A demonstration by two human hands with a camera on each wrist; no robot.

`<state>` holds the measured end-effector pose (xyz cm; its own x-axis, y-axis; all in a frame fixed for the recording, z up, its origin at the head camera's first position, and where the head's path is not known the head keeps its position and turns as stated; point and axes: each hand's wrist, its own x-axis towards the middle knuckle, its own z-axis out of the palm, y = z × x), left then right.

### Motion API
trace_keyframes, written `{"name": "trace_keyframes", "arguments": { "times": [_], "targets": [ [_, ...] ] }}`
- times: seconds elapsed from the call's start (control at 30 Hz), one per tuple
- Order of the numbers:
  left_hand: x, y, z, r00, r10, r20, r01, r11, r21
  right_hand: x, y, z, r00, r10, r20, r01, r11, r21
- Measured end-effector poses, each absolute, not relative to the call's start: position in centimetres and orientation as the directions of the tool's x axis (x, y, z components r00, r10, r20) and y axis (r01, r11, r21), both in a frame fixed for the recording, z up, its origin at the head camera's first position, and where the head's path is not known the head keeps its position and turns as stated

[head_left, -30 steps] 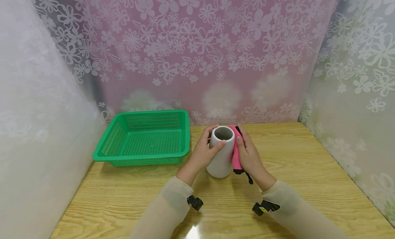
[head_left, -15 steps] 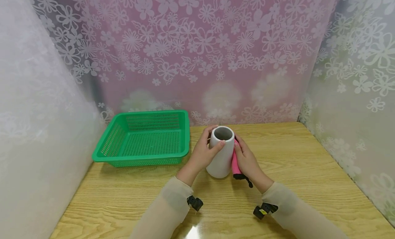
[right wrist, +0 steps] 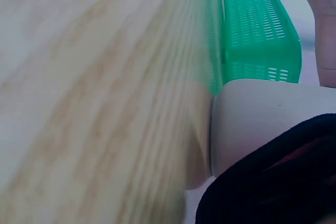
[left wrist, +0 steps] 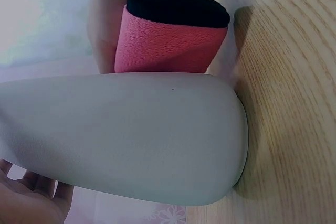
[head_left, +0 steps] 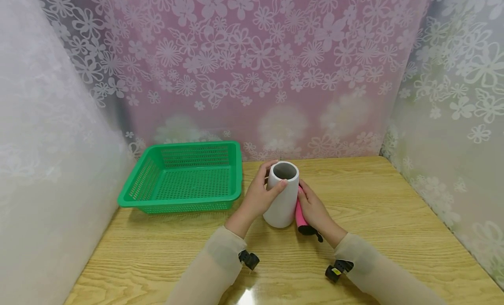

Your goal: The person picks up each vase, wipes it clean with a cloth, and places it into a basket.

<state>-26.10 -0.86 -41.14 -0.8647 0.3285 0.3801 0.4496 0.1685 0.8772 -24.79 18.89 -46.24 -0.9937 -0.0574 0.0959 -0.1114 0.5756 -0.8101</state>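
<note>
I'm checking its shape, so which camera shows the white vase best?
The head view: the upright white vase shows top to bottom, though partly covered. The left wrist view has its side close up, top out of frame; the right wrist, just its lower part, partly behind the pink pouch.

White vase point(head_left: 281, 205) — upright, open-topped, narrowing upward; black-ended pink cloth bundle point(head_left: 300, 215) just beside it.
</note>
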Motion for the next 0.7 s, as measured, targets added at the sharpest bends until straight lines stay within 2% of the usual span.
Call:
{"name": "trace_keyframes", "arguments": {
  "times": [0.43, 0.7],
  "targets": [
    [-26.1, -1.0, -41.3, -0.867, 0.328, 0.374, 0.442, 0.163, 0.882, -25.0, 19.0, -46.7, -0.997, -0.073, 0.017, -0.059, 0.623, -0.780],
    [-24.5, -1.2, -39.4, -0.871, 0.339, 0.356, 0.422, 0.141, 0.896, -24.8, 19.0, -46.7, -0.996, -0.089, -0.023, -0.041, 0.654, -0.756]
  ]
}}
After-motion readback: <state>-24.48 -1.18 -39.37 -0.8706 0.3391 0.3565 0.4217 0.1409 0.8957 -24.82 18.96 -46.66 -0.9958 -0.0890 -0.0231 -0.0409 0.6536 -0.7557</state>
